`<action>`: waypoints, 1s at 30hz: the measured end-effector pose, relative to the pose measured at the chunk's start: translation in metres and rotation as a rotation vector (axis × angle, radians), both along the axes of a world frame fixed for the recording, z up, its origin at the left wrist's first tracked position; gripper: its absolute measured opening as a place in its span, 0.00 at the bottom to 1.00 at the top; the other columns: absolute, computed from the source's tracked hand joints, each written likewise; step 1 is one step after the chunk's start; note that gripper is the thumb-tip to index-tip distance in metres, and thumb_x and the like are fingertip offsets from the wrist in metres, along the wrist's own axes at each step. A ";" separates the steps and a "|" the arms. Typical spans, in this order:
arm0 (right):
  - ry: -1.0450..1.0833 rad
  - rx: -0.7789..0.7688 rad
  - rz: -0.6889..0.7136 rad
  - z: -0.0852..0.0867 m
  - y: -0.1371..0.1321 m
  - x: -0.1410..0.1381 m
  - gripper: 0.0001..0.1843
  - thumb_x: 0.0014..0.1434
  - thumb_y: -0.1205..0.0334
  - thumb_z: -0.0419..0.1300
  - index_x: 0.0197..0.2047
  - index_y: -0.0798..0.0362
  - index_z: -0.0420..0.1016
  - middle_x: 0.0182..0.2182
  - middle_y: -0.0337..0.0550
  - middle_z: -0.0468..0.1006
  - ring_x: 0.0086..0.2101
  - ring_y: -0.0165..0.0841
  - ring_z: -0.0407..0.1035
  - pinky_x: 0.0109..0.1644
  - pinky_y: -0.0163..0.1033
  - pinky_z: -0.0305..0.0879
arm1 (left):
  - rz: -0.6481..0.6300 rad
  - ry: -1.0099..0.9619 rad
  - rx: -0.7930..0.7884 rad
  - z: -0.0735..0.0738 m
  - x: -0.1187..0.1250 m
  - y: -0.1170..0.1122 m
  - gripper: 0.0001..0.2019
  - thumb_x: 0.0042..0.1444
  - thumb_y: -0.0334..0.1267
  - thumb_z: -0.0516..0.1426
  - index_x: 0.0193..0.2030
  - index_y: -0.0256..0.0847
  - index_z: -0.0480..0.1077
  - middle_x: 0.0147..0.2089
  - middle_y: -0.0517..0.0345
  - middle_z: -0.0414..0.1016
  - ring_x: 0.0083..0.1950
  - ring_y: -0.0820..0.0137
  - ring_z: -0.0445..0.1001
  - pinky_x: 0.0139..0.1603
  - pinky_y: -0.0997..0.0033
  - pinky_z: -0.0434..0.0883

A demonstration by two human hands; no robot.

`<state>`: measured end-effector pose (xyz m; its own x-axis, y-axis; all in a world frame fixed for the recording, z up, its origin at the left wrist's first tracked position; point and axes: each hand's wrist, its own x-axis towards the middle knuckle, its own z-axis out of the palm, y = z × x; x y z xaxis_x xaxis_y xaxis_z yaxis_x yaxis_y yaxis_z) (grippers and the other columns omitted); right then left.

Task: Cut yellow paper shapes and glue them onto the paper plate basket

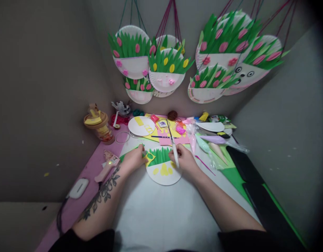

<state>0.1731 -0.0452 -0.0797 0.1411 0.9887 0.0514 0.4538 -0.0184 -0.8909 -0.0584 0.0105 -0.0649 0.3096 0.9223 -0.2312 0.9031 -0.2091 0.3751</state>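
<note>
My left hand (134, 159) pinches a small piece of yellow paper (150, 159) with an oval hole, through which green shows. White-handled scissors (175, 153) are in my right hand (186, 159), their thin blades pointing away from me. Between my hands lies a white paper plate (164, 178) with green paper grass (159, 155) across its far half. Several yellow paper ovals (165, 169) rest on the plate's near half. My right fingertips are over the plate's right edge, and part of the scissors' handle is hidden by them.
A pink glue gun (106, 169) with a lit light lies left of my left forearm. Behind are a white paper oval (141, 126), a brown yarn ball (172, 115) and piping bags (203, 143). Decorated paper plates (166, 75) hang above. Dark phone-like slabs (245, 164) lie right.
</note>
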 end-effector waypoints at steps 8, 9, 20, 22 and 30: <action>0.293 0.029 0.046 0.031 -0.001 -0.009 0.14 0.48 0.54 0.64 0.33 0.53 0.67 0.26 0.37 0.72 0.27 0.31 0.65 0.31 0.35 0.61 | -0.037 -0.217 0.548 0.041 0.007 -0.011 0.07 0.58 0.40 0.55 0.34 0.42 0.72 0.37 0.56 0.78 0.41 0.67 0.73 0.42 0.69 0.64; 0.399 0.073 0.056 0.038 0.000 -0.013 0.15 0.48 0.53 0.65 0.33 0.53 0.67 0.27 0.38 0.72 0.28 0.31 0.66 0.30 0.35 0.61 | -0.116 -0.274 0.751 0.046 0.011 -0.014 0.07 0.59 0.37 0.54 0.33 0.42 0.72 0.35 0.56 0.78 0.39 0.68 0.72 0.42 0.69 0.65; 0.464 0.268 -0.160 0.088 0.025 -0.027 0.13 0.43 0.65 0.64 0.32 0.51 0.64 0.20 0.30 0.67 0.21 0.28 0.63 0.24 0.32 0.59 | -0.135 -0.867 0.856 0.055 0.042 -0.007 0.12 0.55 0.28 0.54 0.44 0.45 0.71 0.51 0.51 0.73 0.49 0.65 0.71 0.49 0.63 0.67; 0.422 0.232 -0.126 0.088 0.026 -0.023 0.13 0.42 0.64 0.64 0.32 0.51 0.64 0.20 0.30 0.68 0.21 0.28 0.63 0.25 0.33 0.60 | -0.002 -1.100 0.460 0.059 0.044 -0.006 0.13 0.56 0.33 0.55 0.48 0.43 0.68 0.51 0.49 0.71 0.49 0.65 0.71 0.46 0.65 0.68; 0.308 0.210 0.023 0.079 0.028 -0.030 0.12 0.47 0.58 0.64 0.32 0.51 0.65 0.26 0.36 0.71 0.25 0.30 0.65 0.29 0.35 0.63 | 0.068 -1.181 -0.120 0.071 0.040 0.005 0.11 0.46 0.32 0.61 0.40 0.38 0.71 0.31 0.61 0.70 0.31 0.75 0.67 0.32 0.76 0.63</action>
